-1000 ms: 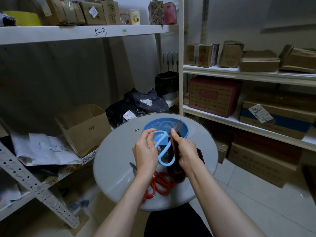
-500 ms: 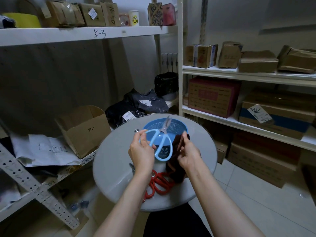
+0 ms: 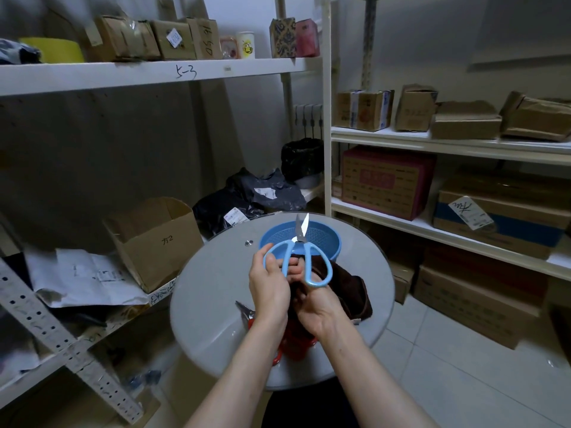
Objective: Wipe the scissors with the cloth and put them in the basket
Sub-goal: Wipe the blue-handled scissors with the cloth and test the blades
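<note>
My left hand (image 3: 269,288) grips the left handle loop of the blue scissors (image 3: 310,263), held upright with the steel blades pointing up over the blue basket (image 3: 321,236). My right hand (image 3: 315,304) holds the dark brown cloth (image 3: 355,291) bunched beneath the scissors' handles, fingers reaching up to the loops. The basket stands at the far side of the round grey table (image 3: 210,304). A pair of red scissors (image 3: 296,347) lies on the table under my wrists, mostly hidden.
An open cardboard box (image 3: 154,239) sits on the low shelf to the left, beside papers and black bags. Shelves with cardboard boxes (image 3: 386,183) line the right wall. Tiled floor shows at the right of the table.
The cloth came off the blades and dropped below the handles. The blue scissors now stand upright, blades up over the basket, and both hands shifted slightly right.
</note>
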